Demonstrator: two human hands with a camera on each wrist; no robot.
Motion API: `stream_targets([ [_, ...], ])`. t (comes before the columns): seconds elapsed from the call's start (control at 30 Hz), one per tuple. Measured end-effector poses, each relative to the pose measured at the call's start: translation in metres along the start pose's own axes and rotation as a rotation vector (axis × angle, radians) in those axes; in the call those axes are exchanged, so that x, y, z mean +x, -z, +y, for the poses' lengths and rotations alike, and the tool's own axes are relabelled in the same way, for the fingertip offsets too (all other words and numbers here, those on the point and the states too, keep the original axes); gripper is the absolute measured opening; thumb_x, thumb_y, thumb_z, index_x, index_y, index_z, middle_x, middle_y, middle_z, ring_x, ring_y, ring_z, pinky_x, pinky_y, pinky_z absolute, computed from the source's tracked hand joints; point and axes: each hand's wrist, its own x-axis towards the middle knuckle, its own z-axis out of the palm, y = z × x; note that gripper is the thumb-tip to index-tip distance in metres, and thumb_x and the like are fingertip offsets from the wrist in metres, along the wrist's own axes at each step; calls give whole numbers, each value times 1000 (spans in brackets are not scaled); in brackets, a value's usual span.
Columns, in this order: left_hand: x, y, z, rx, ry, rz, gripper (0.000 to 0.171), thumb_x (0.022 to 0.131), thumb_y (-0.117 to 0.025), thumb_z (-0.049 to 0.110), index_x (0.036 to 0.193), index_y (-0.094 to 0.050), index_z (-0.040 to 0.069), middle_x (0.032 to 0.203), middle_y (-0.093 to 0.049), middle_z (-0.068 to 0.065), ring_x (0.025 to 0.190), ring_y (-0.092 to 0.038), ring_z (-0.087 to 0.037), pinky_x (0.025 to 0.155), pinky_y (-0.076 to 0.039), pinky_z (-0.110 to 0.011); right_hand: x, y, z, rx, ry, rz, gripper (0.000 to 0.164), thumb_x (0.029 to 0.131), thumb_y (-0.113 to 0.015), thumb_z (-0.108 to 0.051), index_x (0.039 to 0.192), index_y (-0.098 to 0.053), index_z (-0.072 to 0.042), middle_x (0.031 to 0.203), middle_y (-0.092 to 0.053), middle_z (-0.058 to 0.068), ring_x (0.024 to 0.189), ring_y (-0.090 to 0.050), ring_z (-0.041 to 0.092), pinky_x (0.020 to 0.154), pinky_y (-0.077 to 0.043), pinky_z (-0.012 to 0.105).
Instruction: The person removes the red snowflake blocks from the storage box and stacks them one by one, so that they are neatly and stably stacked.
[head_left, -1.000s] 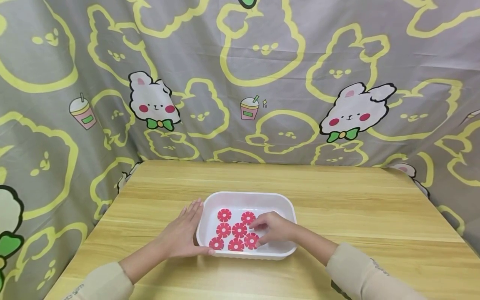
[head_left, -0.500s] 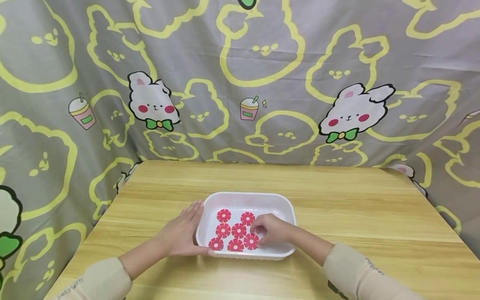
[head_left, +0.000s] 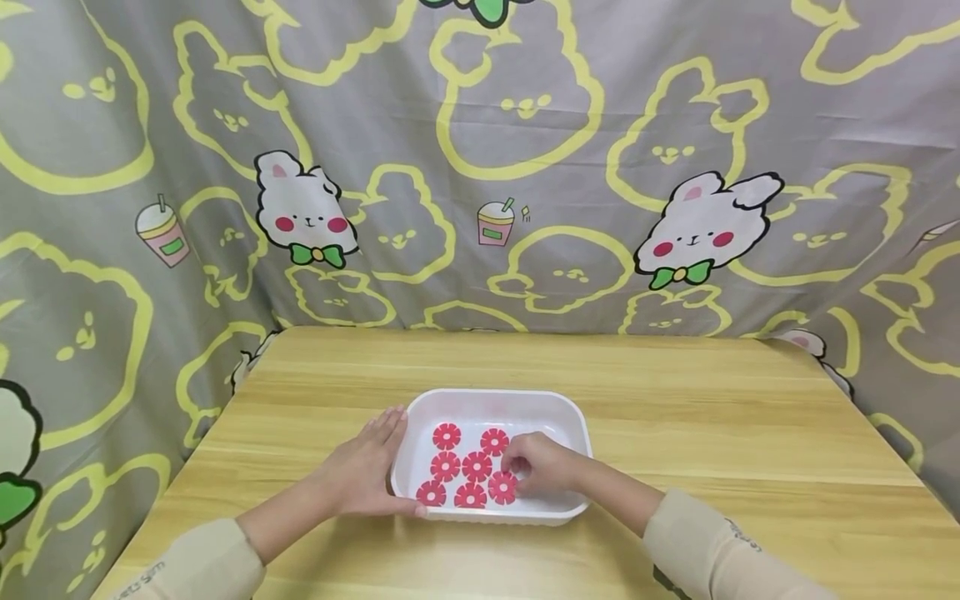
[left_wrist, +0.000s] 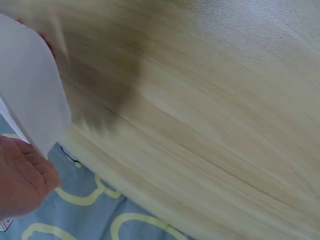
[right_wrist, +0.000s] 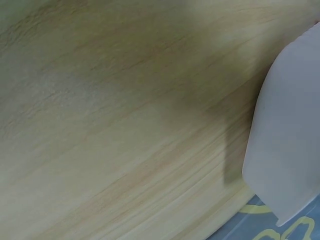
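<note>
A white plastic box [head_left: 555,402] stands on the table, with several red notched snowflake discs [head_left: 477,467] lying flat in it. My left hand [head_left: 367,471] grips the box's left end, fingers along the side wall and thumb at the near rim. In the left wrist view, that hand [left_wrist: 22,177] is at the white wall. Reaching over the right end, my right hand [head_left: 546,467] has curled fingers, with thumb and index pinching at the right edge of the rightmost disc [head_left: 501,488]. Its palm side is partly hidden. Only the box wall [right_wrist: 287,125] shows in the right wrist view.
The wood-grain table [head_left: 675,417] extends around the box on all sides. A grey patterned curtain [head_left: 420,125] hangs behind its far edge and along the left side. The box walls rise around the discs.
My right hand's fingers have curled in closer to the rightmost disc. The left hand keeps its grip on the box. The whole head view has shifted slightly.
</note>
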Motion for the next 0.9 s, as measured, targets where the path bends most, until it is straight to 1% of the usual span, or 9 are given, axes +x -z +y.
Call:
stream_targets([
  [0.27,1,1,1,-10,33,-27,120,63,-57,78,139,-31,-11,145,-31,-29,135,-31,-40,110,-33,-46,3,0,0,-2,-28,40,21,69,-79,-9,85,-68,-2,75,-61,1,68,-48,2,62,-46,14],
  [0.43,0,1,1,-13,44,-36,120,63,-57,78,140,-30,-10,146,-30,-28,137,-30,-39,111,-32,-46,2,0,0,5,-14,64,22,68,-79,-10,85,-68,-1,75,-61,1,68,-47,1,62,-46,15],
  [0.77,1,0,0,-5,30,-31,120,63,-58,78,139,-31,-11,145,-31,-29,136,-31,-39,111,-32,-46,-4,6,-1,19,33,114,23,68,-78,-10,86,-69,0,76,-63,1,70,-51,3,64,-48,15],
  [0.9,1,1,0,-9,29,-34,120,63,-58,78,139,-31,-11,145,-31,-29,136,-31,-39,110,-32,-46,-7,8,-1,36,21,141,22,68,-78,-11,85,-70,-1,75,-62,1,69,-49,3,63,-47,14],
])
